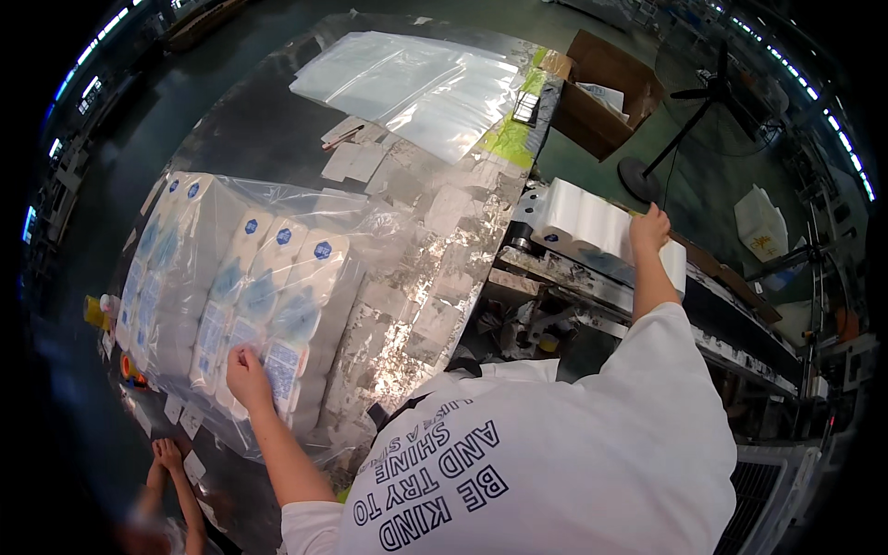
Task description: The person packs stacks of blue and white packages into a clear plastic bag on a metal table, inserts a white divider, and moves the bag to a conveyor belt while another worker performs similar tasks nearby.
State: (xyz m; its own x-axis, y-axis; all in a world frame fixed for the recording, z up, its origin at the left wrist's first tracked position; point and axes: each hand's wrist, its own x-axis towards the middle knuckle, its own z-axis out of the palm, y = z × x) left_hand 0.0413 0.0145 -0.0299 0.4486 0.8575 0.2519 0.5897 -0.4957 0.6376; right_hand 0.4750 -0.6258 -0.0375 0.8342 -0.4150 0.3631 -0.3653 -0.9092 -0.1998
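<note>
A large clear plastic bag [379, 222] lies on the table at the left, with several wrapped packs of paper rolls [301, 305] side by side inside it. My left hand [248, 377] is at the near side of these packs, its fingers curled closed on the bag's film. Over on the right, a white pack of rolls [583, 217] lies on the conveyor [731, 324]. My right hand [650, 229] reaches out and grips this pack at its far side, fingers bent over its top edge.
A stack of flat clear bags [416, 83] covers the table's far end. Beyond the conveyor stand an open cardboard box [601, 97] and a black pedestal fan [712, 97]. Another person's hands [166, 455] rest at the table's left edge, near an orange tape dispenser [132, 373].
</note>
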